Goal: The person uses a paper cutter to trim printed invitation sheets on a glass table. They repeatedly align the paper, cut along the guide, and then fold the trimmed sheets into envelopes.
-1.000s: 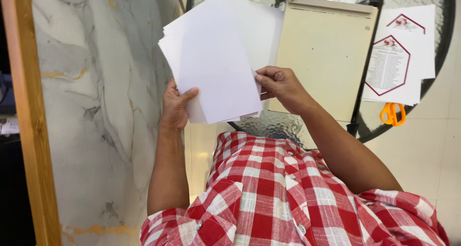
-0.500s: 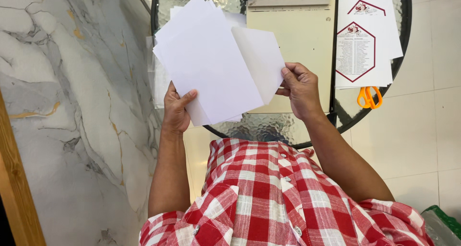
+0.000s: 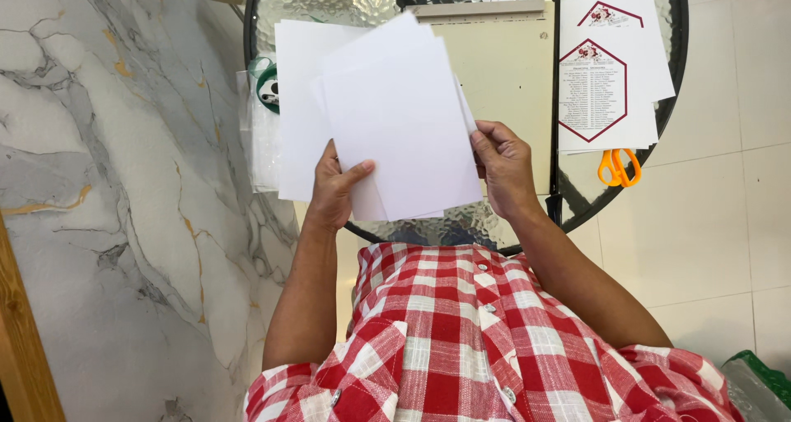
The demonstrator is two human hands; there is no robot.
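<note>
A stack of blank white paper sheets (image 3: 387,117) is held up above a round glass table (image 3: 527,220). My left hand (image 3: 336,189) grips the stack's lower left corner, thumb across the front. My right hand (image 3: 504,165) pinches the right edge of the front sheets, which sit fanned and slightly skewed from the sheets behind. Both forearms rise from a red and white checked shirt (image 3: 461,339) at the bottom of the view.
A beige paper cutter board (image 3: 507,67) lies on the table behind the sheets. Printed white cards with dark red hexagon borders (image 3: 606,80) lie to its right, orange-handled scissors (image 3: 618,166) beside them. A clear bag and green tape roll (image 3: 265,88) sit left. Marble wall at left.
The view has swung left and down, so the table sits further right. The sheets have been squared closer together and my right hand has shifted onto the front sheets' right edge.
</note>
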